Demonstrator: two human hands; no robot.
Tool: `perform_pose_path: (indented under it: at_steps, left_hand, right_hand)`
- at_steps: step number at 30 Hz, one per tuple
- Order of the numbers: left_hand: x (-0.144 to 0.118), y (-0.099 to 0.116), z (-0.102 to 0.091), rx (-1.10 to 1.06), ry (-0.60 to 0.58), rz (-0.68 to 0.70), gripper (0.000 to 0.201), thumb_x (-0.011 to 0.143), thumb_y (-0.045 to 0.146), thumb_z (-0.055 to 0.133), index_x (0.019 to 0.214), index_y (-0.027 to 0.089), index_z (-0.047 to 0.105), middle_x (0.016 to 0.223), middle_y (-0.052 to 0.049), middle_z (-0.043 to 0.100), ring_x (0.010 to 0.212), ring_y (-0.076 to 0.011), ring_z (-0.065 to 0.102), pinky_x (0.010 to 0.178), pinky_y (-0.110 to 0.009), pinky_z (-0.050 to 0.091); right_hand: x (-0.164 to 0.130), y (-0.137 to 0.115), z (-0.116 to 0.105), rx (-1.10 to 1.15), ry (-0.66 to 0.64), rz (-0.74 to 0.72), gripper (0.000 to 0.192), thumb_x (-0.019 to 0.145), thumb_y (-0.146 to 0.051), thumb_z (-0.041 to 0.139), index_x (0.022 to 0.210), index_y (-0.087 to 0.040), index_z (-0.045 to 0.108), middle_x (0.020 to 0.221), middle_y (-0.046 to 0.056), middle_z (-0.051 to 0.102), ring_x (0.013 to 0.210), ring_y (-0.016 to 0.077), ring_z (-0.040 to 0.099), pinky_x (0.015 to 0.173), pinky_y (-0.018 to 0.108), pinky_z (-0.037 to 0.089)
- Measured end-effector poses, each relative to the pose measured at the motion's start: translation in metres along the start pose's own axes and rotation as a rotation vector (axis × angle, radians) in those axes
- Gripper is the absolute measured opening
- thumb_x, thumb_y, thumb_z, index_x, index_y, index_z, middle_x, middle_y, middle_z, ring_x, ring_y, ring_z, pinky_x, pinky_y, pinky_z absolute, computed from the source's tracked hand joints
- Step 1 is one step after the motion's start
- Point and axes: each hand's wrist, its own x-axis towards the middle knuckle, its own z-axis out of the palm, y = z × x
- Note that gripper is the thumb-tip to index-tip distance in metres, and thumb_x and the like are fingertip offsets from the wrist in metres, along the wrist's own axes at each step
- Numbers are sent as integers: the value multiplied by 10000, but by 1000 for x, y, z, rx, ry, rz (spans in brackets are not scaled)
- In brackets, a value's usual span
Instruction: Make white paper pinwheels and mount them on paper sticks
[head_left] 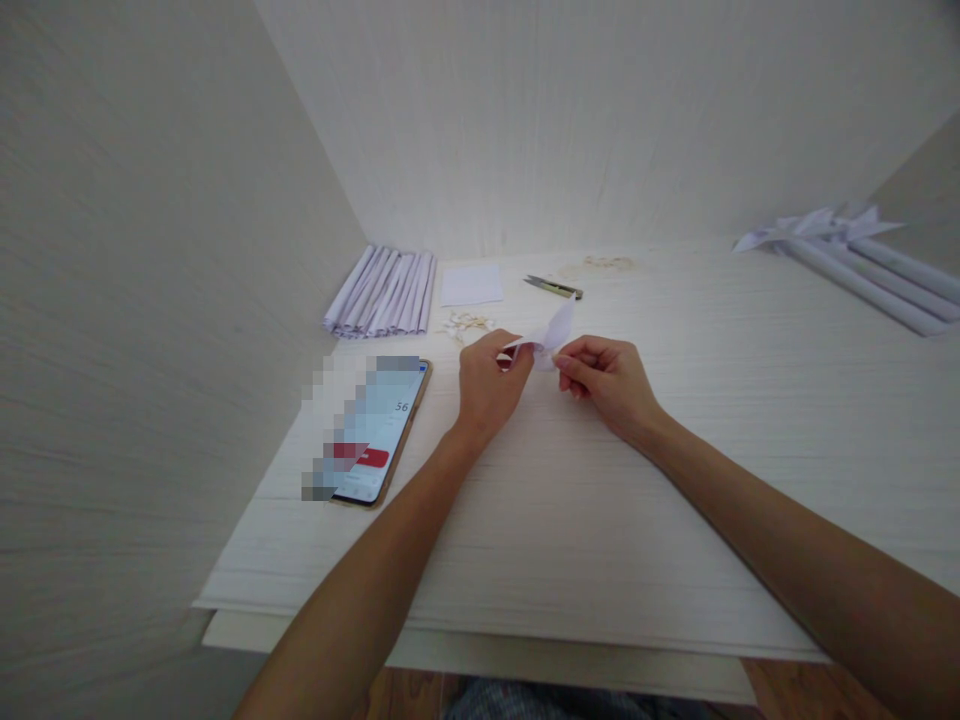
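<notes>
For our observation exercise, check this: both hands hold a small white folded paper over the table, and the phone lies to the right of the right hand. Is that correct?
Not quite. In the head view the phone lies left of the left hand, not right of the right hand. The rest stands: both hands hold the small white folded paper over the table.

Both forearms bare, no sleeves; left hand [491,385], right hand [607,385] ungloved.

A pale, white-grained wooden tabletop [600,520] sits in a corner formed by off-white walls with a fine vertical texture: one wall [150,300] runs close along the left side, another [600,110] stands behind. Bright light falls across the far middle of the surface. Below the front edge, a strip of reddish-brown wooden floor [795,690] shows.
</notes>
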Motion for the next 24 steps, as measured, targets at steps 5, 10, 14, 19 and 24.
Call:
perform_pose_path:
  at_steps: [5,10,14,19,24]
  left_hand:
    - [0,0,0,15,12,-13,164,696,203,481,571,141,567,594,-5,562,573,-88,509,510,-183,437]
    - [-1,1,1,16,-4,0,154,692,194,484,581,139,575,604,-9,567,578,-89,513,518,-185,441]
    - [0,1,2,16,3,4,157,693,195,484,573,141,570,597,-6,563,571,-87,511,513,-184,440]
    - [0,2,2,5,3,-6,164,695,204,488,568,141,571,594,-8,564,564,-86,509,507,-184,439]
    - [-1,2,2,7,-5,-3,162,697,212,495,574,146,577,613,-9,574,583,-90,516,519,-187,445]
  right_hand:
    - [1,1,1,31,7,3,193,625,-316,635,604,-142,554,423,-34,524,326,45,384,329,179,284]
    - [1,2,2,28,9,8,192,632,-316,629,612,-142,551,426,-33,526,328,46,385,330,181,281]
    - [-1,1,2,19,7,1,184,645,-311,619,617,-143,550,433,-33,525,338,48,391,338,183,288]
    - [-1,-1,2,10,16,-3,170,653,-299,609,615,-145,547,434,-34,522,344,48,392,345,183,296]
    - [0,-1,2,-11,15,-4,187,657,-320,602,619,-145,547,439,-32,522,348,50,398,347,185,300]
